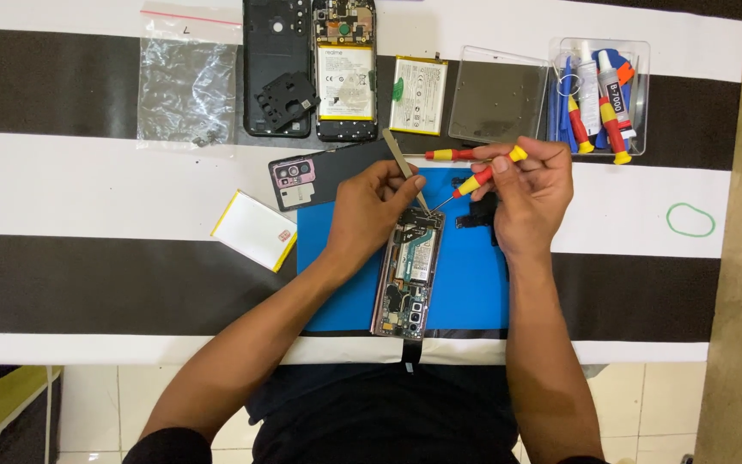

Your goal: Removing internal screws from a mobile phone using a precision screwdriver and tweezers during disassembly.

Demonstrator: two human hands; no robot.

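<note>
Fingers of right hand (530,193) pinch screwdriver (474,182), tip down-left toward opened phone (408,273).

A phone repair bench: opened phones (343,69), a loose battery (418,94) and a box of screwdrivers (599,94) lie beyond the blue mat (465,283).

Left hand (371,215): forearm angled up from lower left, wrist bent, fingers pinched shut on tweezers (405,167) just above the opened phone's (410,266) top end. Right hand (530,193): forearm nearly vertical, right of the phone, fingers curled tight around two screwdrivers (478,167).
</note>
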